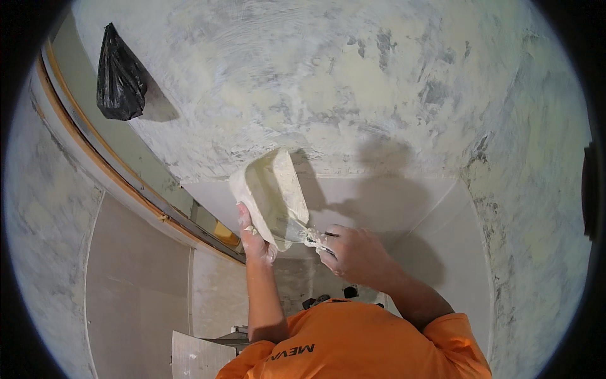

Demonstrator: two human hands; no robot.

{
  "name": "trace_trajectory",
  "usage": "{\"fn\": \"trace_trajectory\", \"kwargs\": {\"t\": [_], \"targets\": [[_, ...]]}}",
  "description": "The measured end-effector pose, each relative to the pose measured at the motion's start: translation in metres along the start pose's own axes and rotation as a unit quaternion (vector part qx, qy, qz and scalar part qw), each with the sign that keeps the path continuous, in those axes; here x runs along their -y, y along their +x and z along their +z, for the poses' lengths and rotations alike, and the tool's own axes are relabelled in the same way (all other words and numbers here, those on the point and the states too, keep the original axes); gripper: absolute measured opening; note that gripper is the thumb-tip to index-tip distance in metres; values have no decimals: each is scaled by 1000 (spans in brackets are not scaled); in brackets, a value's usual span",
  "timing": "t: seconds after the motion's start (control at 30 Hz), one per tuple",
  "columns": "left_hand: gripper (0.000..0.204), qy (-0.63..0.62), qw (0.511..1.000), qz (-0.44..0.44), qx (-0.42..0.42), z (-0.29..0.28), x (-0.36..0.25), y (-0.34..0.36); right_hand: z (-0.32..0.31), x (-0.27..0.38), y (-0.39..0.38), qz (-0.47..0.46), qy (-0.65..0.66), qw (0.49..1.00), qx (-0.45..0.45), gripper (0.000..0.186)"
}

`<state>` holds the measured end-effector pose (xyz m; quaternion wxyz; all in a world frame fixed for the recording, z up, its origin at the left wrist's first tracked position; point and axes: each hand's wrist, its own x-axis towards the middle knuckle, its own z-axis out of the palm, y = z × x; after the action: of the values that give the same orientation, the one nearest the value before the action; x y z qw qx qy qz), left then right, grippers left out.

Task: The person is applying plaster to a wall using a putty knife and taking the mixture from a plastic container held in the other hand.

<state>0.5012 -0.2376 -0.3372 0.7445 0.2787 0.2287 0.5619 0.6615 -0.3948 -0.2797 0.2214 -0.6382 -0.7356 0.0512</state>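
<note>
A cream-coloured tub, thickly smeared with plaster or filler, is held tilted in front of me at the middle of the view. My left hand, dusted white, grips it from the left side and below. My right hand is closed around the handle of a plaster-caked putty knife. The blade end of the knife reaches the tub's lower right edge, and the caking partly hides its shape.
Ahead stands a wall with patchy white and grey filler. A black plastic bag hangs at the upper left. A long opening with a brown edge curves down the left, a yellow object inside it. A pale board is at lower left.
</note>
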Motion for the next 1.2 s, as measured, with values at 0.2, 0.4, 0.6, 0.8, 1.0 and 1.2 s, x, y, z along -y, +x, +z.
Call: {"fn": "trace_trajectory", "kwargs": {"t": [0.2,0.4,0.6,0.8,1.0,1.2], "targets": [[61,-47,996,-79,20,54,34,-1,-49,-68,-28,114,265,957,-5,28],[54,-38,976,-189,97,121,43,-27,-26,-142,-97,50,173,951,-252,27],[61,38,932,-316,176,177,48,-58,-119,-94,-104,89,861,418,-275,18],[60,-4,947,-267,177,185,35,-64,-205,-106,-51,228,460,678,-526,16],[52,-139,957,-222,128,175,-2,-52,-220,-158,20,101,-235,761,-596,32],[52,-109,972,-165,130,169,-11,-26,-81,-195,24,191,-167,801,-542,38]]}}
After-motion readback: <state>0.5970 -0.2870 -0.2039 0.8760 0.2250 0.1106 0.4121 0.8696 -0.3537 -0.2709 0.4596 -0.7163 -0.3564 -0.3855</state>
